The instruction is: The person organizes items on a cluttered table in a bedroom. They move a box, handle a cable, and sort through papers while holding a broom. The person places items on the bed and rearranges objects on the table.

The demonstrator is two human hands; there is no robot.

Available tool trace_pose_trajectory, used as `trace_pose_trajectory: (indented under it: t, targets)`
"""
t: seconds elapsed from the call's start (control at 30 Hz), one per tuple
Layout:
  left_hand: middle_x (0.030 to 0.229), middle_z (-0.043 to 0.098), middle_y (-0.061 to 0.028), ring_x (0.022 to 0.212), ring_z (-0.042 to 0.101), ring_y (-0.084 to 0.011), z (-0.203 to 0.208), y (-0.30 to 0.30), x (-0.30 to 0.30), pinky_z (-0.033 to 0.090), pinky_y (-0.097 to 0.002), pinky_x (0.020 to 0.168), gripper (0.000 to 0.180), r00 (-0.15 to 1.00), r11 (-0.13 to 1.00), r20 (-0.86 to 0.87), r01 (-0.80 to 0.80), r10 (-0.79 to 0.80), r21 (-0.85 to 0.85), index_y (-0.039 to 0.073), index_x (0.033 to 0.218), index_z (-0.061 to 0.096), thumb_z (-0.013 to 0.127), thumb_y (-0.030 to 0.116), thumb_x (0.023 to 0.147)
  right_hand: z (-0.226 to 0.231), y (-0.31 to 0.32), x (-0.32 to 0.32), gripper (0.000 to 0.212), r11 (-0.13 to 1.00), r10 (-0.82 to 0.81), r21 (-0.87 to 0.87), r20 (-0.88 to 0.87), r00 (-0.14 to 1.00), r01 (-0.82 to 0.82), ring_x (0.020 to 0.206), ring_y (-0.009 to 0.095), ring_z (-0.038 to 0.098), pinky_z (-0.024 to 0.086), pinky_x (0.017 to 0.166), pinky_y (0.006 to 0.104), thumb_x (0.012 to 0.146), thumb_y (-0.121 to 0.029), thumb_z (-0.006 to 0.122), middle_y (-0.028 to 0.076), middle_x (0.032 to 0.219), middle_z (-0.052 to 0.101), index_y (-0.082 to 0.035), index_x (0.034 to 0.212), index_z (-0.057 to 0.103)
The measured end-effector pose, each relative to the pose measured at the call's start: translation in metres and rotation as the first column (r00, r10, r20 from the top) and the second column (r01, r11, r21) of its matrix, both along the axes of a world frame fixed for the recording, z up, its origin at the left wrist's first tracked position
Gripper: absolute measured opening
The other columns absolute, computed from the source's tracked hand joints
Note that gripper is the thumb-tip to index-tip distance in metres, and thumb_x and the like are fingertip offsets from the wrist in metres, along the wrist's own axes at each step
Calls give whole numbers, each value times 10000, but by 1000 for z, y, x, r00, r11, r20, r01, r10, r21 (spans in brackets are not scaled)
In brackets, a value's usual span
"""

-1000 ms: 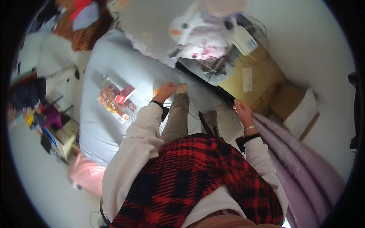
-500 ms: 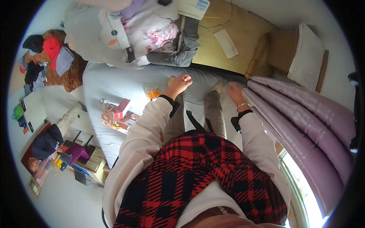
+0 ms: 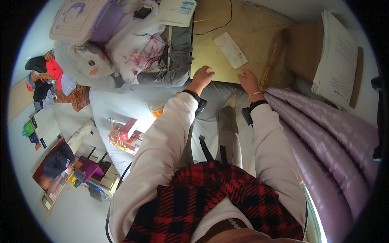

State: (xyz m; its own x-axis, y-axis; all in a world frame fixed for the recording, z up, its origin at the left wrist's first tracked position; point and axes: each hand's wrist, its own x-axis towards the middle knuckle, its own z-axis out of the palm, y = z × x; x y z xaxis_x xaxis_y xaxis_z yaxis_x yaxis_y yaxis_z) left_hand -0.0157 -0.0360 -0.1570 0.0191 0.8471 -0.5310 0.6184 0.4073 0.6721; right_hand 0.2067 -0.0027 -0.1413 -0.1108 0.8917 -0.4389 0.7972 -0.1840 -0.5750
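My left hand (image 3: 202, 78) is raised near the front edge of a yellowish board surface (image 3: 255, 24), its fingers curled in and no object showing in them. Across from it my right hand (image 3: 249, 82) hangs near the same edge, fingers bent inward, nothing visible in its grasp. The hands are apart. Beyond them on the board lies a white rectangular card (image 3: 230, 50). A straw brush (image 3: 271, 60) rests just past my right hand. Both wrists wear dark bands, and a bracelet shows on the right one.
Purple quilted padding (image 3: 320, 121) runs along the right. On the grey bed sheet (image 3: 103, 101) stand red boxes (image 3: 126, 137) and an orange packet (image 3: 157, 111). A lidded bin (image 3: 81, 20), flowered bedding (image 3: 135, 52) and a white device (image 3: 177, 12) sit at the back. A person (image 3: 56, 160) is far left.
Both hands have moved forward, from over the sheet and padding to the board's edge. The view has shifted, bringing the lidded bin further in. The right fingers are more curled.
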Motion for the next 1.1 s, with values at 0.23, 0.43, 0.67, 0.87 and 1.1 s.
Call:
trace_pose_trajectory:
  t: [0.23,0.43,0.67,0.87,1.1]
  targets:
    - [1105,519,-168,1039,500,-332,-22,106,18,423,-384,865,360,944,977,-296,-95,149,189,38,1059,522,533,206,741,-46,15,-6,534,997,55,-49,-29,998,-57,1086,334,445,398,896,381,747,-234,612,189,1181,449,-5,1199,443]
    - [1008,567,-193,940,543,-361,-40,142,22,443,-410,814,388,930,995,-358,-56,83,86,45,1043,562,579,246,712,-44,8,-10,559,997,65,-52,86,994,-61,1136,326,397,378,926,386,741,-236,607,168,1248,378,-12,1217,419]
    - [852,627,-156,846,591,-306,-24,157,11,458,-379,732,366,957,986,-245,138,-158,-95,41,872,644,615,342,667,-43,10,-9,560,996,38,-79,42,998,-35,1152,324,387,378,922,398,749,-235,604,160,1268,349,-23,1227,407]
    - [835,617,-157,776,592,-305,-1,150,15,460,-366,706,304,992,999,-124,25,-21,26,35,854,617,656,271,667,-51,14,5,543,987,-162,-2,37,986,162,1053,336,474,396,887,392,748,-253,617,188,1125,491,-4,1194,432]
    - [867,605,-88,761,579,-285,60,110,31,471,-349,643,134,999,764,36,-19,-5,645,92,842,596,605,110,709,-50,25,28,504,860,-510,-163,-305,804,484,973,321,521,422,829,359,783,-294,598,165,1084,534,0,1169,459]
